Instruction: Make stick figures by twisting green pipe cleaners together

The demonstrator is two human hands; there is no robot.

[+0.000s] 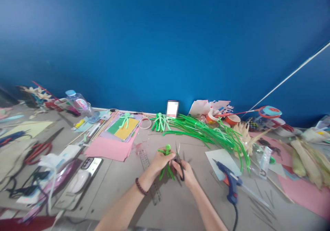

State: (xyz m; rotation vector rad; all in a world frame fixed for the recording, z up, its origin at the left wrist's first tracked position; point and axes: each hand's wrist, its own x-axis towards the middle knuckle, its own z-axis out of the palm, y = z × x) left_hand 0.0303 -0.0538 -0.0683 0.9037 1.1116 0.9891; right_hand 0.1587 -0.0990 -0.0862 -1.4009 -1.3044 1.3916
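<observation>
Near the front middle of the table, my left hand is closed on a small green pipe-cleaner figure; its head sticks up above the fingers and its legs hang below. Just to the right, my right hand grips black-handled scissors, whose blades point up and stand apart beside the figure. Whether the blades touch the figure is unclear. Under my left forearm lies a clear ruler. Behind my hands, more green figures stand beside a long bundle of green pipe cleaners.
A blue glue gun rests at the right by a pale sheet. Pink paper, a phone, a bottle and red-handled scissors lie left. Corn husks are far right. A blue wall rises behind.
</observation>
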